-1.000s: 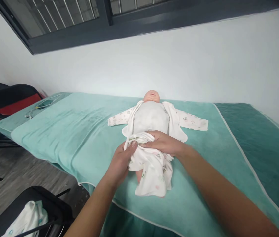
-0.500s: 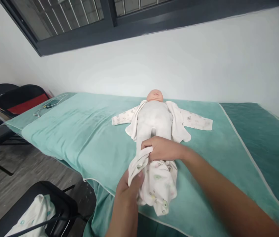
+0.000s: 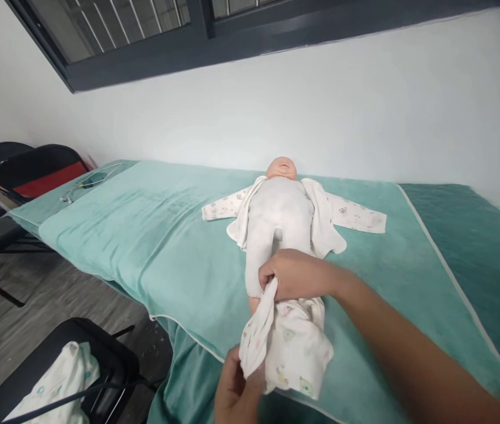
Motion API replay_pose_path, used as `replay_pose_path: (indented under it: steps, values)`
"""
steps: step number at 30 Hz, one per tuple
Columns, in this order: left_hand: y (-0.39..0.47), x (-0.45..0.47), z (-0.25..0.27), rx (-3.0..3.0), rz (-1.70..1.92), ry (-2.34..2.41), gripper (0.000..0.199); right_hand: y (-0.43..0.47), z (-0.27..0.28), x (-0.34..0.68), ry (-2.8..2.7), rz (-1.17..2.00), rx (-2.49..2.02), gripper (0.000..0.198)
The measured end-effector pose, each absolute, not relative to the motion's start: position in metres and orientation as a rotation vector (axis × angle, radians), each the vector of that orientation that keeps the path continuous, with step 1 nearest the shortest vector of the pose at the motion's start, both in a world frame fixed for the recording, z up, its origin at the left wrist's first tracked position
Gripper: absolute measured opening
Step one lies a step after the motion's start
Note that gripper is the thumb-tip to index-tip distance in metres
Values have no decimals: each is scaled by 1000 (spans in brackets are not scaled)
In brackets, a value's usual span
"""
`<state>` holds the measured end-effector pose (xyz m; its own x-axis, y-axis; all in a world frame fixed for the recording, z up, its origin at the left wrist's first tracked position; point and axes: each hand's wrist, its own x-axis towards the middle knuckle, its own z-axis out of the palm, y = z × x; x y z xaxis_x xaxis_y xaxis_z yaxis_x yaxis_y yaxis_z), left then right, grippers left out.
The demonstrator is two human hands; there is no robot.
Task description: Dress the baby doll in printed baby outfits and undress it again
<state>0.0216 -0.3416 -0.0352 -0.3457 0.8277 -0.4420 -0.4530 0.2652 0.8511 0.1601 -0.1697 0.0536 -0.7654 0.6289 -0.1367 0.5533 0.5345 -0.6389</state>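
A baby doll lies on its back with its head toward the wall. Its jacket is spread undone, both printed sleeves stretched sideways. White printed baby pants are bunched round the lower legs. My right hand is closed on the upper edge of the pants, over the doll's legs. Lower down, my left hand pinches the same garment near the table's front edge. A bit of skin-coloured leg shows left of the fabric; the feet are hidden.
A green cloth covers the long table, which stands against a white wall below a window. Black chairs stand at the left. Nearer, another chair bears a printed white cloth. A cord lies at the table's far left.
My left hand has moved down toward the table's front edge, stretching the pants' fabric. My right hand is slightly lower, and skin-coloured leg now shows beside the pants.
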Motion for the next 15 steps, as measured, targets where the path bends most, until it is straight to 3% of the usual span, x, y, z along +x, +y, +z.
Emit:
replay_pose_path:
  steps: [4,15]
  values:
    - [-329,5,-35,578,1338,1482,39,-171,53,158,-2662,1032,-1085,17]
    - [-283,1,-10,790,1204,1515,34,-167,58,161,-2463,1190,-1131,5]
